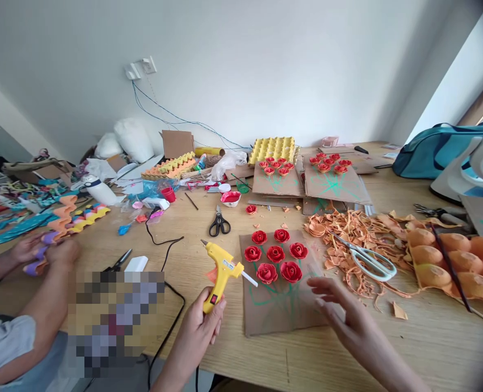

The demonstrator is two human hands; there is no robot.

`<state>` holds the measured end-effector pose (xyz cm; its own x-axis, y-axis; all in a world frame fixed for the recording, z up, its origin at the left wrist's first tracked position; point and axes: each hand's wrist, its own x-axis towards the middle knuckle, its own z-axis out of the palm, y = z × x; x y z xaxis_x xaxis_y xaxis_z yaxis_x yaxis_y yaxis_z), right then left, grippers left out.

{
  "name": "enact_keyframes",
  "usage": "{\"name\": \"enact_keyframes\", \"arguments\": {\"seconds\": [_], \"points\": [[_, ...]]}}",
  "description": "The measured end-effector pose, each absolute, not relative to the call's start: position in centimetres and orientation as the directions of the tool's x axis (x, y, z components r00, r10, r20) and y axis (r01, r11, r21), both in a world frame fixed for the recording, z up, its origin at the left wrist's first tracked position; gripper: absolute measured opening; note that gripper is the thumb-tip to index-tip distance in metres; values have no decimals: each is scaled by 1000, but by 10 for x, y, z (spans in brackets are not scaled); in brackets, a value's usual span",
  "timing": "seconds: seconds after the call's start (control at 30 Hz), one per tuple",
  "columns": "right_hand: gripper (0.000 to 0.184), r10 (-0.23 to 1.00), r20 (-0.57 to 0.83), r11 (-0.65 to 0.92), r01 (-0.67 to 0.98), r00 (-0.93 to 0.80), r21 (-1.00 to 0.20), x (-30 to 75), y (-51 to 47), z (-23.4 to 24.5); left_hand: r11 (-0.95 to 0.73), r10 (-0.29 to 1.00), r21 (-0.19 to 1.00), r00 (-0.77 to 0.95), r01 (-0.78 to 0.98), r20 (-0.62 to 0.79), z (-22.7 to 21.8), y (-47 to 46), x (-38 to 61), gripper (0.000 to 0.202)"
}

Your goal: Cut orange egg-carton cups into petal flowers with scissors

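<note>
My left hand (203,322) is wrapped round the handle of a yellow hot glue gun (220,263), its nozzle pointing up and to the left and a white glue stick (250,279) poking out of its back. In front of me lies a piece of brown cardboard (261,318) with green stems drawn on it. Several red paper-pulp roses (275,253) sit on its upper half. Over the cardboard's right edge hovers my right hand (339,307), fingers stretched out and holding nothing.
Black scissors (219,222) lie beyond the glue gun. Orange scraps (347,234) with pale-handled scissors (374,261) are on the right, beside an orange egg tray (465,267). Two more rose boards (333,182) stand behind. At left, a co-worker's hands (61,253) hold a purple-and-orange strip. A black cord (179,305) crosses the table.
</note>
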<state>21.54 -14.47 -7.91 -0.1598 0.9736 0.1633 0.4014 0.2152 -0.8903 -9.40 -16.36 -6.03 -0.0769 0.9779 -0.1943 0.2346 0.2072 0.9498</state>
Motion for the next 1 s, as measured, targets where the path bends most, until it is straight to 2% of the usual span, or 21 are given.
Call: {"name": "enact_keyframes", "arguments": {"seconds": [0.17,0.37,0.5,0.83,1.0], "points": [[38,994,104,72,463,43,-883,257,-141,-97,207,973,963,-137,175,-184,-73,-147,-93,45],[51,977,3,-76,364,212,-928,266,-148,-101,228,961,967,-136,-112,-242,-65,-141,-70,52],[61,978,-95,-146,286,185,-947,263,-151,-100,279,945,926,-99,-255,-312,-57,-139,-61,57],[61,953,-243,-259,68,182,-964,262,-153,-91,288,937,911,-108,-294,-331,-59,-139,-61,65],[53,965,-262,-262,16,5,-965,248,-155,-82,264,944,922,-121,-282,-307,-62,-143,-68,64]]}}
